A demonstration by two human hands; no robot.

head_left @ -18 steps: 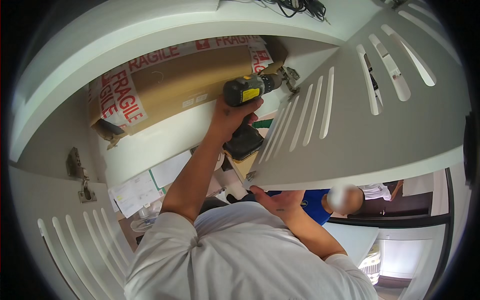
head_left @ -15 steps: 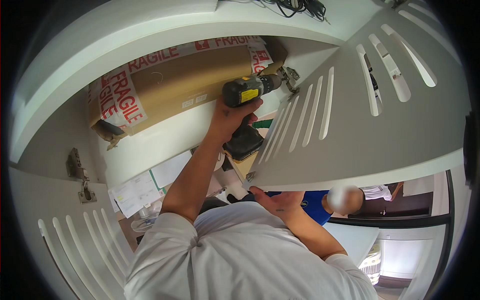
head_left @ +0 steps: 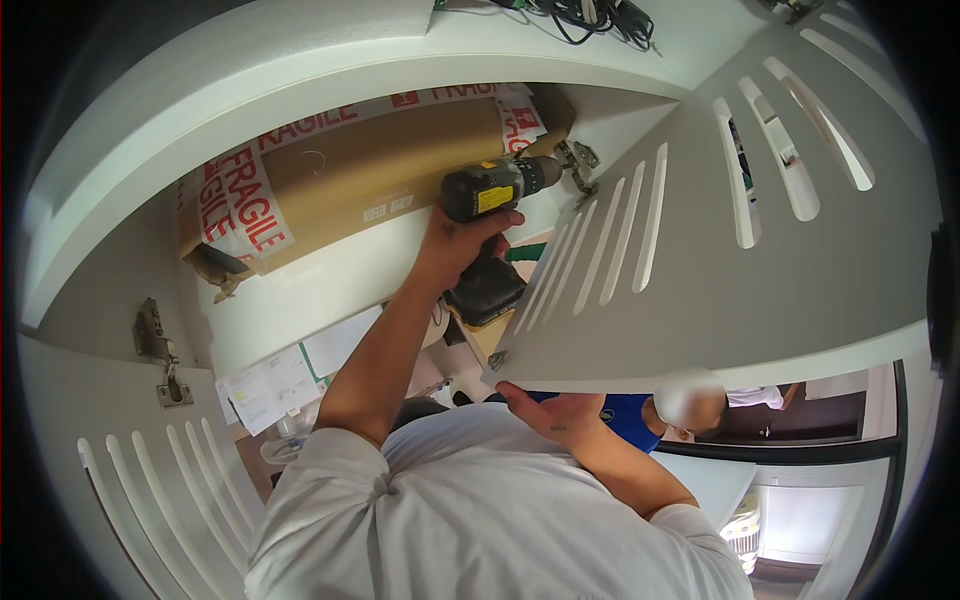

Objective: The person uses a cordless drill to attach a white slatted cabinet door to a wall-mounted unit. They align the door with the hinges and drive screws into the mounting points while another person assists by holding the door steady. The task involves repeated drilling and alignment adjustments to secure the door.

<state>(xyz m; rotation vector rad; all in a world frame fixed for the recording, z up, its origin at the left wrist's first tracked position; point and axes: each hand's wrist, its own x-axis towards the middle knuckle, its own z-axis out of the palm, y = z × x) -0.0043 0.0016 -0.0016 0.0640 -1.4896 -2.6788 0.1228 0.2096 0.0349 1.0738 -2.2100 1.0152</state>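
My left hand (head_left: 462, 240) is wrapped round the grip of a black cordless drill (head_left: 490, 190) with a yellow label. The drill's chuck points right, at a metal hinge (head_left: 577, 165) on the cabinet's side wall; whether its tip touches a screw cannot be made out. A grey slotted cabinet door (head_left: 690, 290) hangs at the right by that hinge. Below, my right hand (head_left: 555, 412) holds the door's lower edge near its corner, thumb showing and the other fingers mostly hidden behind the door.
A taped cardboard box (head_left: 350, 170) lies on the shelf behind the drill. Another slotted door (head_left: 150, 460) hangs at the left on its own hinge (head_left: 165, 350). Black cables (head_left: 590, 20) lie above. Papers (head_left: 270, 385) rest below, and a person in blue (head_left: 630, 418) is beyond the right door.
The right door's lower edge and my right hand sit slightly lower in the picture. The drill stays at the hinge in my left hand, almost unmoved.
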